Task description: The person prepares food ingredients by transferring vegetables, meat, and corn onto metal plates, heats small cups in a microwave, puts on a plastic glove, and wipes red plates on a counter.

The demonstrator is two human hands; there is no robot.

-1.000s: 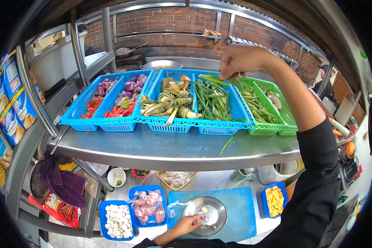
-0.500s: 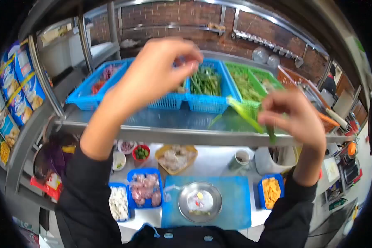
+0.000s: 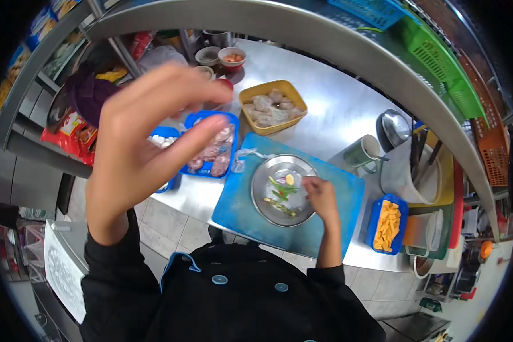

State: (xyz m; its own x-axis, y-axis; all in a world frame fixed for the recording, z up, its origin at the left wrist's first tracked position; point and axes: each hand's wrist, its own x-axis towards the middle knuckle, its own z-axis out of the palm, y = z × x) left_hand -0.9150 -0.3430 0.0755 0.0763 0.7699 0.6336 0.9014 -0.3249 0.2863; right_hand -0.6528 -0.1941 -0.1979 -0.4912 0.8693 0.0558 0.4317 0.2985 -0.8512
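Observation:
My left hand (image 3: 148, 137) is raised close to the camera on the left, thumb and fingers apart in a wide curve, holding nothing. It covers part of the blue tray of bagged meat (image 3: 215, 157). On the blue cutting board (image 3: 233, 199) stands a round metal bowl (image 3: 262, 196). Green pieces (image 3: 281, 187), a pale yellow slice (image 3: 290, 179) and a small greenish bundle (image 3: 280, 207) lie inside it. My right hand (image 3: 320, 196) is over the bowl's right rim, its fingers bent and close together; whether anything is between them is too small to tell.
A yellow container of bagged food (image 3: 273, 108) stands behind the board. To the right are a green mug (image 3: 362, 154), a white utensil bucket (image 3: 407, 176) and a blue basket of orange-yellow pieces (image 3: 387, 227). A metal shelf edge (image 3: 376, 54) arches above, with green baskets (image 3: 433, 57).
The view has tilted down. My right hand has moved from the shelf baskets down to the bowl, where green pieces now lie. My left hand rose from the bowl and is now at the left.

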